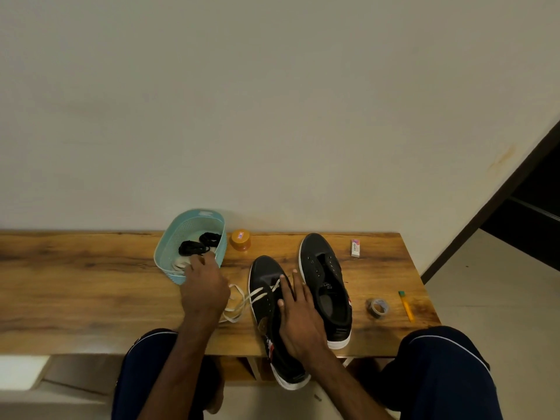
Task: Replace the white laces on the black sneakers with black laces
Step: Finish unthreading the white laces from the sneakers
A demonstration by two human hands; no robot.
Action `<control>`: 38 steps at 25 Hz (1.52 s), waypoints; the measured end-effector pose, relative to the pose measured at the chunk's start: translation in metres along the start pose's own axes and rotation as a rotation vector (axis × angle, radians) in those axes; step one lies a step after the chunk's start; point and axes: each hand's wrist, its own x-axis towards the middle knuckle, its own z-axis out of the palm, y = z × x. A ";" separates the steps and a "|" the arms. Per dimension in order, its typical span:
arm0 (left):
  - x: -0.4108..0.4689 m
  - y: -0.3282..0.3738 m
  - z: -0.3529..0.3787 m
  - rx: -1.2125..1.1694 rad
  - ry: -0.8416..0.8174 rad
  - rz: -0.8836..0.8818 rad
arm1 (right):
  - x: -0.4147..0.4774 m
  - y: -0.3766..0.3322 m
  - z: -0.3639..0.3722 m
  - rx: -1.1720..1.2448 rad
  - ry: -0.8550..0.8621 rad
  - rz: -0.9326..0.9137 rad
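Two black sneakers lie on the wooden table (91, 283). The near sneaker (265, 280) still carries a partly loosened white lace (242, 301) that trails to its left. The far sneaker (325, 283) has bare eyelets. My right hand (298, 316) rests flat on the near sneaker with fingers straight. My left hand (204, 286) reaches over the front rim of a teal basket (169, 241), fingers curled at a white lace (181, 263) inside. Two black lace bundles (198, 244) lie in the basket. Whether the fingers grip the lace is hidden.
An orange-lidded jar (240, 240) stands beside the basket. A white eraser (355, 248), a tape roll (378, 307) and a yellow pen (406, 306) lie on the table's right end. My knees sit under the front edge. A wall runs right behind the table.
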 end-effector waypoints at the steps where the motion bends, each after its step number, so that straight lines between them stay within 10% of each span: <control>1: -0.009 0.006 0.007 -0.061 -0.101 0.062 | 0.005 -0.001 -0.002 -0.010 -0.019 -0.031; 5: -0.058 0.031 0.048 -0.136 -0.596 0.136 | 0.028 0.002 -0.011 -0.151 -0.165 -0.159; 13: -0.066 0.031 0.071 0.125 -0.462 0.124 | 0.031 0.004 0.005 -0.086 -0.206 -0.102; 22: -0.084 0.033 0.086 0.017 -0.381 0.040 | 0.041 -0.003 -0.031 1.064 0.020 0.244; 27: -0.087 0.034 0.098 -0.075 -0.405 0.012 | 0.042 0.013 -0.049 0.188 0.014 -0.028; 33: -0.085 0.032 0.098 -0.090 -0.432 0.038 | 0.029 -0.018 -0.025 -0.277 -0.087 -0.093; 38: -0.087 0.034 0.096 -0.113 -0.392 0.034 | 0.032 -0.017 -0.049 0.030 -0.124 0.083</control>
